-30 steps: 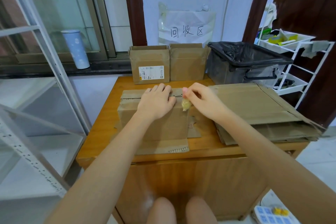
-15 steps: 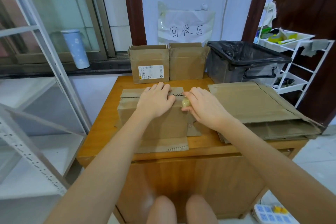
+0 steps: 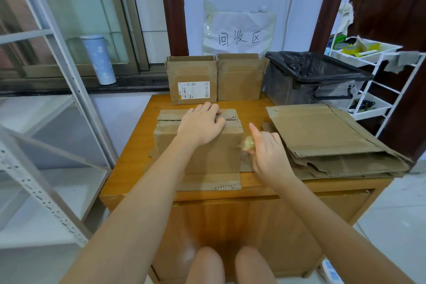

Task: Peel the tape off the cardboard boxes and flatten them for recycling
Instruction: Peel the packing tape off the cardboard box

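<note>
Left hand [image 3: 201,124]: lying flat, fingers straight, steadying the box [image 3: 198,145] beneath it.
Right hand [image 3: 265,150]: pinching a tape wad [image 3: 248,143] beside that box.
Done: flattened stack [image 3: 327,138] lying right of the hands.
Left: two upright boxes [image 3: 215,78] waiting beyond them.

The brown corrugated cardboard box [image 3: 198,145] looks matt and rough-edged. The orange-brown wooden surface [image 3: 136,145] has a smooth, slightly glossy varnish. The crumpled wad of clear yellowish tape [image 3: 248,143] shines, as does the black plastic bin liner [image 3: 315,64].

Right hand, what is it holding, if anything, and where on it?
The right hand pinches a crumpled wad of clear tape by its side, index finger pointing up. The left hand only rests flat on the box.
</note>
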Tool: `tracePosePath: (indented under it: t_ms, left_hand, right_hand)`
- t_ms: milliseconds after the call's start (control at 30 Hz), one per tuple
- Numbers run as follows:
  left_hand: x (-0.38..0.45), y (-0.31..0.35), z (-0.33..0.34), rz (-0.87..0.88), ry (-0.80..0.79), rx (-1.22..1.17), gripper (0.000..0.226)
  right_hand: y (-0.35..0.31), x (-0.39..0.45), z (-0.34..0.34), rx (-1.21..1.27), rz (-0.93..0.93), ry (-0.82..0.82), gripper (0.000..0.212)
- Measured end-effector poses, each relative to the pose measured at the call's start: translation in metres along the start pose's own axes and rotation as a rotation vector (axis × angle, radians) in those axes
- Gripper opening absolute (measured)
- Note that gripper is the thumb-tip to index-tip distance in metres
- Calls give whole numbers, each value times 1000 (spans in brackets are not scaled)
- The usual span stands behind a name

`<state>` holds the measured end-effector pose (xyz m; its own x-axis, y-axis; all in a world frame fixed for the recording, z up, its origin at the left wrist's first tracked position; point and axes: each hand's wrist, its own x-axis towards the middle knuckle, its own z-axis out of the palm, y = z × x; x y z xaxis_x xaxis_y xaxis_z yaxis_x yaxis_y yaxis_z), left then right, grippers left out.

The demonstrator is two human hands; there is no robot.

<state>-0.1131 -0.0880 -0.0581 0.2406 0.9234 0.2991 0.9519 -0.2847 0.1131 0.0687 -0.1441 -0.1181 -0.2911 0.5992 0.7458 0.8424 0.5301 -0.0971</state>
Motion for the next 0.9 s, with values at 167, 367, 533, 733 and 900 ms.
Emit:
tracePosePath:
  t_ms: [167,367,533,733,900]
  left_hand:
    - [0,0,0,11,7,2,36]
    - [-1,1,-1,15,7,5,35]
    - [-2,1,-1,18,9,11,36]
    - [-1,1,-1,17,13,20,36]
    - [0,0,0,15,7,25,36]
  right_hand:
    - [-1,-2,-17,252,263,-221,22]
    - [5,-3,-9,-54,-116,0,24]
    - [9,-14,8,22,-217,36,50]
    - [-3,-9,17,69,-130,70,29]
    - [2,-19,27,-107,-155,99,48]
